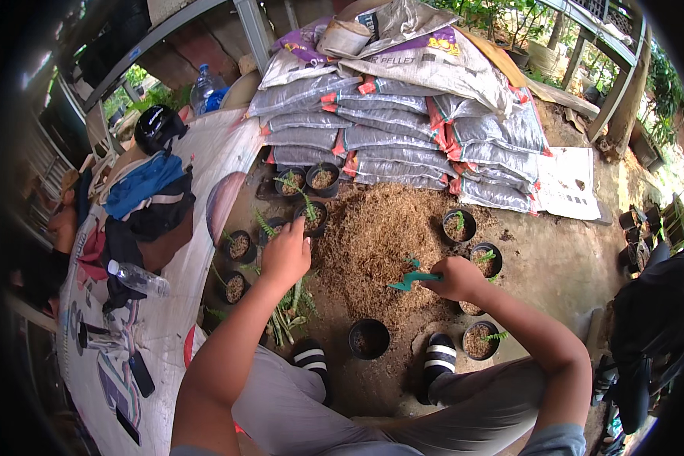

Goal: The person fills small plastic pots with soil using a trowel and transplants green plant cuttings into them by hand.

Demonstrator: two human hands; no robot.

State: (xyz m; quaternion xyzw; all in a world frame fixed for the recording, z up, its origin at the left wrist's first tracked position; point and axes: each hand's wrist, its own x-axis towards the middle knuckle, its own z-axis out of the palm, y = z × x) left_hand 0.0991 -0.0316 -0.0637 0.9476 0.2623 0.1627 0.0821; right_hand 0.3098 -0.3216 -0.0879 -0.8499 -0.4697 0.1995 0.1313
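Note:
My right hand (455,278) grips a green hand trowel (415,279), its blade at the lower right part of a heap of brown husk-like growing medium (370,228). My left hand (286,253) is over the potted seedlings left of the heap, its fingers near a fern frond; whether it holds anything is unclear. Between my feet and the heap stands a black plastic pot (369,339) with a little medium at its bottom. Small black pots with green seedlings stand on both sides, among them one at the upper right (459,226) and one at the lower right (481,341).
Stacked grey sacks (393,137) stand behind the heap. Cut plant stems (282,322) lie by my left foot. On the pale sheet at left are a plastic bottle (138,278), a black helmet (158,130) and clothing. People are partly visible at both the left and right edges.

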